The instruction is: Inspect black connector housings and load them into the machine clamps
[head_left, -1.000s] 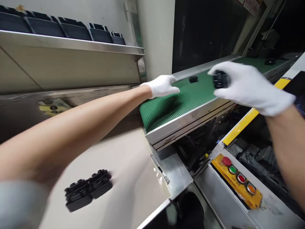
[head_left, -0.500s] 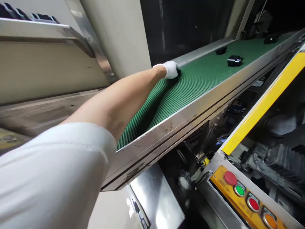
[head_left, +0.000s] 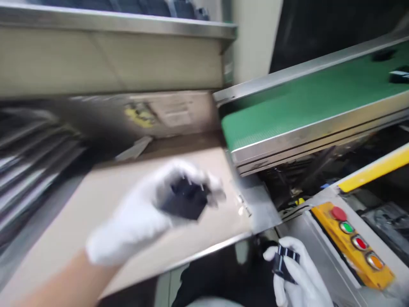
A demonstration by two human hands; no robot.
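Observation:
My left hand [head_left: 140, 213], in a white glove, is closed around a black plastic part [head_left: 187, 198] with an angular lower edge. It hangs above the tan tabletop, and motion smears its outline. Down at the lower right, my right hand [head_left: 298, 273], gloved too, grips a smaller black plastic piece [head_left: 284, 262] with shiny edges between thumb and fingers. The exact kind of either part cannot be made out. Beyond both hands, the green conveyor belt [head_left: 297, 106] ends at the table's right side.
More black parts [head_left: 399, 76] lie on the belt at the far right. A yellow control box [head_left: 354, 243] with several buttons stands beside my right hand. Metal shelf edge [head_left: 121, 21] runs across the top, with dark parts above it. Blurred stacked trays [head_left: 28, 170] are at left.
My left hand has come back from the conveyor to above the table, bringing a black plastic part. The view has swung left, and my right hand with its black piece now shows.

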